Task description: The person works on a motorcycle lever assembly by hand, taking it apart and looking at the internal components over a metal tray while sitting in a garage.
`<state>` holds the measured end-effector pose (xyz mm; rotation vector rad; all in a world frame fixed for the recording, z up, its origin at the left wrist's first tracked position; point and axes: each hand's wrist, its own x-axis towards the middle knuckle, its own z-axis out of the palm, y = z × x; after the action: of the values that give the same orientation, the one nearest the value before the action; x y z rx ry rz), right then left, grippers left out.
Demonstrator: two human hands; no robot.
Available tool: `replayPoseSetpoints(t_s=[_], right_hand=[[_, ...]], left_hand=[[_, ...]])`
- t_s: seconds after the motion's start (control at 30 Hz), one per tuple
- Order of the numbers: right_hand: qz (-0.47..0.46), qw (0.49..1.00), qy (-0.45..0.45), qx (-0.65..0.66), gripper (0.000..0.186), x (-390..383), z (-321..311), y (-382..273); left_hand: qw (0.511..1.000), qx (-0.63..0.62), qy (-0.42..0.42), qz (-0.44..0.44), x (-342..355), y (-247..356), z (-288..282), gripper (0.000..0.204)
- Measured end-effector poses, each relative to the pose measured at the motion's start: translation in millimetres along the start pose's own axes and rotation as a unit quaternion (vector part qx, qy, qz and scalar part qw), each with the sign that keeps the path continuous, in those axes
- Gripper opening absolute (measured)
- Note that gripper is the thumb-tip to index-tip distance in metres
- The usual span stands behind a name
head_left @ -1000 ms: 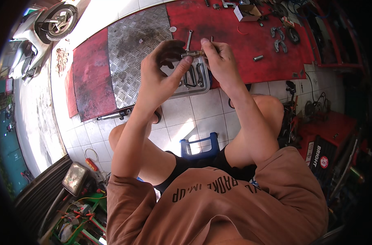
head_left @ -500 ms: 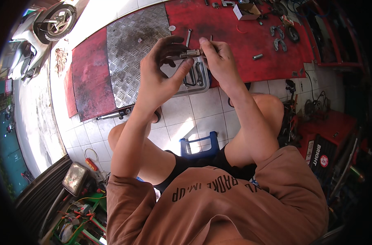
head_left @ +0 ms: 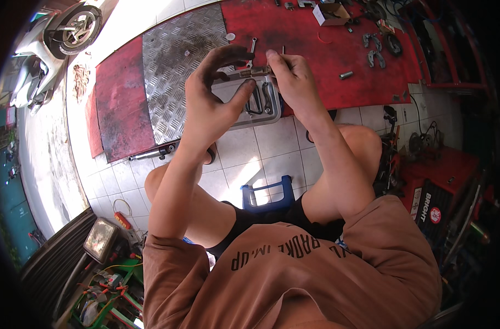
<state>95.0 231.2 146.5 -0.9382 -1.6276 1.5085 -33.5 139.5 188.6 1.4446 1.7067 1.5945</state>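
Observation:
I sit on a low blue stool (head_left: 263, 192) with both arms raised in front of me. My left hand (head_left: 214, 98) and my right hand (head_left: 291, 77) together grip a small metal rod-like part (head_left: 254, 72), thumbs and fingertips pinched on its two ends. Below the hands a shallow metal tray (head_left: 244, 112) lies on the tiled floor, with a couple of dark curved parts (head_left: 259, 100) in it. Most of the small part is hidden by my fingers.
A red mat (head_left: 338, 44) and a steel tread plate (head_left: 170, 60) lie ahead, with a wrench (head_left: 251, 45), a small box (head_left: 329, 12) and loose metal parts. A scooter (head_left: 52, 38) stands far left. A red machine (head_left: 439, 189) is at right, tools at lower left.
Both hands stay together on the small part; the fingers have shifted slightly around it. Nothing else has moved.

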Motion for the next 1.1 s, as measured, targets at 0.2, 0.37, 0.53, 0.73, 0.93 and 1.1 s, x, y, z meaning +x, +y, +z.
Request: replayPoseSetpoints(t_s=[0.2, 0.37, 0.53, 0.73, 0.93, 1.1], right_hand=[[-0.007, 1.0, -0.018, -0.02, 0.047, 1, -3, 1], [-0.032, 0.999, -0.009, -0.018, 0.049, 1, -1, 1], [0.009, 0.999, 0.024, 0.024, 0.046, 3, -3, 0], [0.01, 0.998, 0.036, 0.047, 0.023, 17, -25, -12], [-0.093, 0.988, 0.073, -0.103, 0.024, 17, -35, -36], [-0.066, 0.996, 0.057, -0.036, 0.02, 15, -52, -47]], left_hand=[[0.995, 0.053, -0.067, -0.051, -1, 1, -4, 0.018], [0.996, 0.072, -0.048, 0.017, -3, 1, -3, 0.017], [0.991, -0.072, -0.091, -0.068, 3, -11, -3, 0.022], [0.957, 0.165, -0.18, -0.159, 9, -73, 0, 0.03], [0.806, 0.422, -0.309, -0.278, -67, -210, 22, 0.031], [0.789, 0.457, -0.279, -0.302, -112, -253, 29, 0.025]])
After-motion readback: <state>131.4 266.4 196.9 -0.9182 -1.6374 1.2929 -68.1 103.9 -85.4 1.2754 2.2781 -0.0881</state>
